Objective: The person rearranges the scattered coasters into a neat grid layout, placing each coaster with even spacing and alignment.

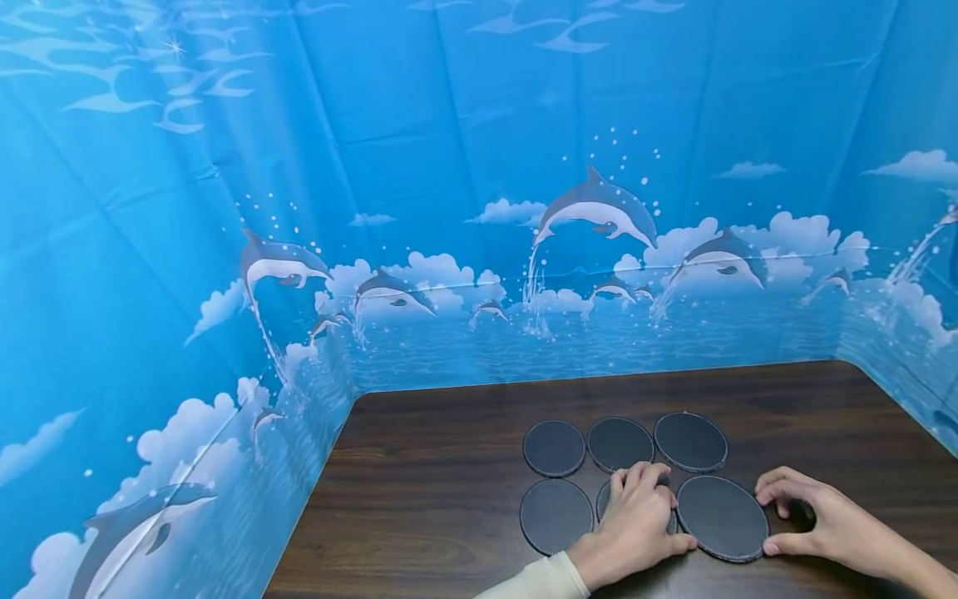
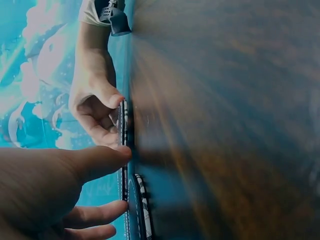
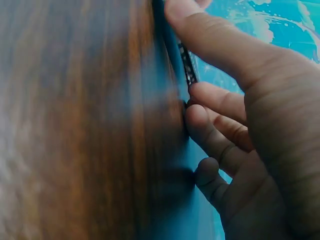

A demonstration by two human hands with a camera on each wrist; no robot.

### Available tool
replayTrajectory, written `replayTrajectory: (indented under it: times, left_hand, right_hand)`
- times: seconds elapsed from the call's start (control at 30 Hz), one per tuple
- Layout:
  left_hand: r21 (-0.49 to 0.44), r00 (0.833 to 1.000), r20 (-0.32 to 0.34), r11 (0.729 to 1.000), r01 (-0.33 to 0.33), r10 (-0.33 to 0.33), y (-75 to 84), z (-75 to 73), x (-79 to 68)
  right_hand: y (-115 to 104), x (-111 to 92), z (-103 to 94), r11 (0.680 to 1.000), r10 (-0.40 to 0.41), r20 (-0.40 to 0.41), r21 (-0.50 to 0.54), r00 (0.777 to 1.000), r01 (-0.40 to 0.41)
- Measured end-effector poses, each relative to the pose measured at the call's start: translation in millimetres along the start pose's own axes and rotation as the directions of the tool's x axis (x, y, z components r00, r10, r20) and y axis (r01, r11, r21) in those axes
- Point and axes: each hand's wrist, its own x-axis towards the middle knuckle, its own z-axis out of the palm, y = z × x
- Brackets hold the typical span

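Fingers of the right hand pinch the thin, stiff-looking coaster by its rim; left hand presses flat on its neighbour.

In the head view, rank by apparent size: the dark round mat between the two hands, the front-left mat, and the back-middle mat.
1. Dark round mat between the hands, looks largest.
2. Front-left dark round mat.
3. Back-middle dark round mat, looks smallest.
The mats may be alike in real size: the nearer row sits closer to the camera, so the ranking is unsure.

A dark wooden table carries 6 round dark coasters.
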Motion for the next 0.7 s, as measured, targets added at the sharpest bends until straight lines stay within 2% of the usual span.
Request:
replayTrajectory:
  times: [0.13, 0.23, 0.4, 0.53, 0.7]
  left_hand:
    - [0.008, 0.999, 0.023, 1.0, -0.028, 0.028, -0.2, 2.0, 1.9]
    - [0.05, 0.998, 0.03, 0.997, -0.054, 0.052, -2.0, 2.8, 1.7]
    - [0.131, 0.996, 0.002, 0.987, -0.091, 0.092, -8.2, 2.0, 1.8]
    - [0.126, 0.997, -0.004, 0.989, -0.077, 0.078, -13.3, 0.0, 2.5]
    - [0.116, 0.999, 0.005, 0.992, -0.05, 0.05, -17.5, 0.2, 3.2]
  right_hand:
    - [3, 0, -1.3, 1.0, -0.014, 0.019, -0.017, 1.0, 0.014]
    - [3, -1, 1.3, 0.999, -0.024, 0.036, -0.024, 0.999, 0.025]
    - [0, 2, 5.2, 0.998, -0.025, 0.057, -0.058, 0.998, 0.028]
    - [-2, 10, 5.0, 0.995, -0.042, 0.065, -0.092, 0.997, 0.048]
    - [-1, 17, 5.3, 0.995, -0.045, 0.078, -0.086, 0.996, 0.052]
